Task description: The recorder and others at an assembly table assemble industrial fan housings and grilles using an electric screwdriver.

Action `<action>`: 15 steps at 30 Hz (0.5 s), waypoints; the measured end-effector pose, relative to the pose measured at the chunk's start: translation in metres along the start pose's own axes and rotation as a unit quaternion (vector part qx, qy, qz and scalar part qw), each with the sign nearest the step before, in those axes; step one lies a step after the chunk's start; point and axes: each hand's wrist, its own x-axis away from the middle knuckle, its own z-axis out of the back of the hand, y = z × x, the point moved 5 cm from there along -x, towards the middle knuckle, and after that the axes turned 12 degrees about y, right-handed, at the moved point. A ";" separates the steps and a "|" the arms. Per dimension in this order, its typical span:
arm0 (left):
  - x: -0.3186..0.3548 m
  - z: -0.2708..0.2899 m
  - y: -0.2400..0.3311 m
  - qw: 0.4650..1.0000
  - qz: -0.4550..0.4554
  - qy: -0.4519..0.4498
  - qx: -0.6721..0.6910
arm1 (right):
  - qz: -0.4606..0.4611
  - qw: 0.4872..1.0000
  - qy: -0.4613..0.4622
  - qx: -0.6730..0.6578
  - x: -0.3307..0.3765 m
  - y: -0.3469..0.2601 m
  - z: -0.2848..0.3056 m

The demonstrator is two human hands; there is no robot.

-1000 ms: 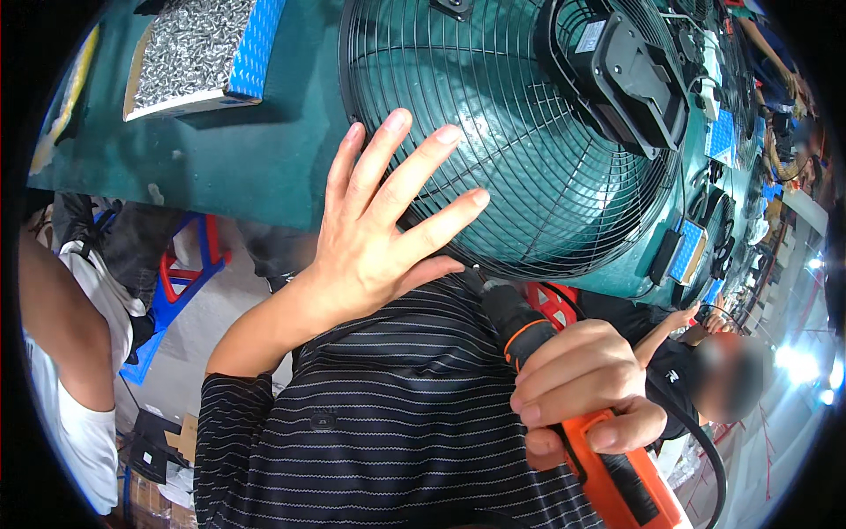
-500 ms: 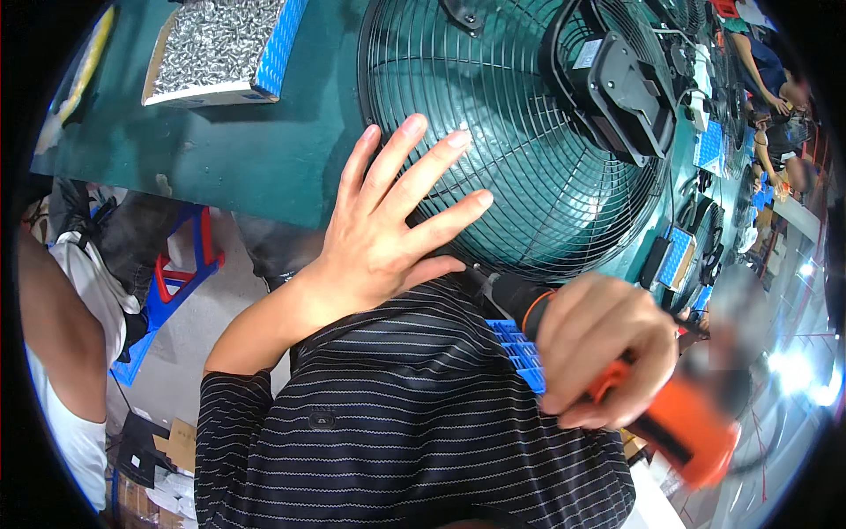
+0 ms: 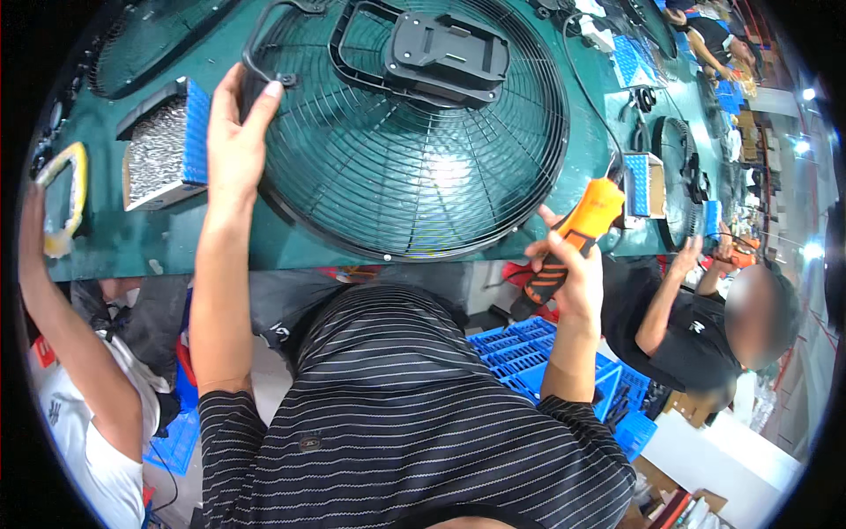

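Observation:
A large round black wire fan guard (image 3: 414, 159) with a black motor housing (image 3: 445, 48) at its centre lies flat on the green workbench (image 3: 176, 234). My left hand (image 3: 236, 137) grips the guard's left rim, fingers curled over the wire. My right hand (image 3: 564, 273) holds an orange and black power screwdriver (image 3: 573, 238) at the guard's right edge, its body raised and tilted off the bench.
A blue-sided bin of small silver screws (image 3: 163, 150) sits left of the guard. Another small blue-sided box (image 3: 645, 183) stands to the right. A person's arm (image 3: 62, 291) reaches in at left; another seated person (image 3: 705, 317) works at right. Blue crates (image 3: 529, 353) lie below.
My left hand went from lying flat on the guard to gripping its left rim. The right hand swung the screwdriver up from my lap to the guard's right edge.

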 end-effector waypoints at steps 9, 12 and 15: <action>0.137 -0.007 0.034 0.999 0.010 0.033 -0.038 | 0.057 0.993 -0.099 0.025 -0.120 -0.050 -0.017; 0.159 0.011 0.044 0.997 0.057 -0.005 -0.053 | 0.020 0.996 -0.092 0.002 -0.157 -0.061 -0.017; 0.112 0.057 0.081 0.954 -0.109 0.013 -0.279 | 0.159 0.985 -0.066 0.016 -0.135 -0.072 -0.011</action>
